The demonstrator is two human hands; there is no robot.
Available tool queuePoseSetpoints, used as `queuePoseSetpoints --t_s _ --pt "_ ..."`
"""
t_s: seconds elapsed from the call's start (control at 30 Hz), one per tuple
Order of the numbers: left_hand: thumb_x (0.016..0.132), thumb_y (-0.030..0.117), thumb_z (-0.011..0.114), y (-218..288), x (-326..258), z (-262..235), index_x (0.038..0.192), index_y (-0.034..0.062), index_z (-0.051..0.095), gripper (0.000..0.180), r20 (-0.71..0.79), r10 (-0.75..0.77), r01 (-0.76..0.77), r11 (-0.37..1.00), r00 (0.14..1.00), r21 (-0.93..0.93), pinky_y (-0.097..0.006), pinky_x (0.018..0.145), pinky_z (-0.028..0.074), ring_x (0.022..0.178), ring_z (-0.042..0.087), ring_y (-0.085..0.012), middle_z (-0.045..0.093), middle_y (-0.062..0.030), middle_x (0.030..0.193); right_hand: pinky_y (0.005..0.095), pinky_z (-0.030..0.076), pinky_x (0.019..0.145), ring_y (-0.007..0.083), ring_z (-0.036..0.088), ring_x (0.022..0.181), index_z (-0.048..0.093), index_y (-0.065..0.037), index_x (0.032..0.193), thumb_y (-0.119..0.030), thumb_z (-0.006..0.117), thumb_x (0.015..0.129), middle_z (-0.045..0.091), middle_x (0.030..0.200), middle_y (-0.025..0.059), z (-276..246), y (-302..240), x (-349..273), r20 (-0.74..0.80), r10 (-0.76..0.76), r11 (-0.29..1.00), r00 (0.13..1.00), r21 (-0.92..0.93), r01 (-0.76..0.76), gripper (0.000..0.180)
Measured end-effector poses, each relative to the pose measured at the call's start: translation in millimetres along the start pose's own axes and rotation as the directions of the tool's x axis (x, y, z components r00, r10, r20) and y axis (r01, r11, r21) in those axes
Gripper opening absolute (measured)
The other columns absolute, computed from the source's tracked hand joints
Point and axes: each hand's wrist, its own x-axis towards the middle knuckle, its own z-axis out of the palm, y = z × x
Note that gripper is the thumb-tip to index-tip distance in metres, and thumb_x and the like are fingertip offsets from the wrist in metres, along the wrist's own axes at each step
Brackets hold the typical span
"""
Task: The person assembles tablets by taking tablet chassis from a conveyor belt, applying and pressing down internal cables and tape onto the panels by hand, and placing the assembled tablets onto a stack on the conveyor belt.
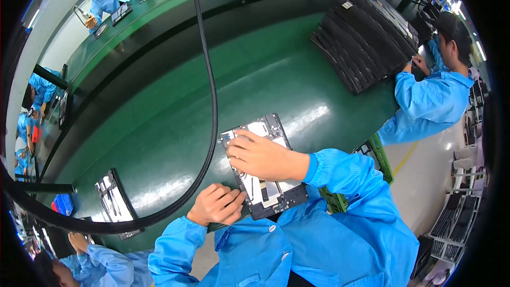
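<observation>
An opened tablet (271, 196), its white and black inner parts bared, lies on the green table close to my body. My right hand (263, 155) rests across its upper part, palm down, with the fingers slightly apart and pointing left; they cover some of the inside. Beside the tablet's lower left edge, my left hand (219, 204) is closed, fingers curled under. Whatever those fingers hold, if anything, is hidden.
A black cable (211, 85) hangs in an arc left of my hands. Another opened device (115, 202) lies farther left. Stacked black panels (361, 42) stand at the far right, near a co-worker (433, 87). A green crate (380, 159) is beside my right arm.
</observation>
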Motion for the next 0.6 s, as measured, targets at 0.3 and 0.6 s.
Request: queuePoseSetpoints --t_s 0.3,0.6 --pt "0.074 0.021 0.077 -6.4 -1.7 2.7 0.105 0.0078 0.083 0.034 0.020 0.090 -0.091 0.996 0.996 0.021 -0.035 0.075 0.055 0.082 0.065 -0.0216 0.076 -0.0032 0.097 0.0454 0.051 0.104 0.0271 0.061 0.101 0.061 -0.008 0.094 -0.022 0.072 0.088 0.059 0.092 0.0079 15.2 1.6 -3.4 -0.104 0.004 0.999 0.995 -0.038 -0.008 0.019" --pt "0.080 0.023 0.079 -29.7 7.9 4.2 0.105 0.0076 0.081 0.029 0.012 0.185 -0.185 0.980 0.983 0.069 -0.035 0.076 0.055 0.083 0.066 -0.0213 0.075 -0.0042 0.099 0.0415 0.049 0.091 0.0283 0.059 0.101 0.061 -0.007 0.097 -0.011 0.076 0.076 0.058 0.097 0.0072 5.4 5.6 -10.5 -0.076 0.026 0.996 0.997 0.082 -0.020 0.027"
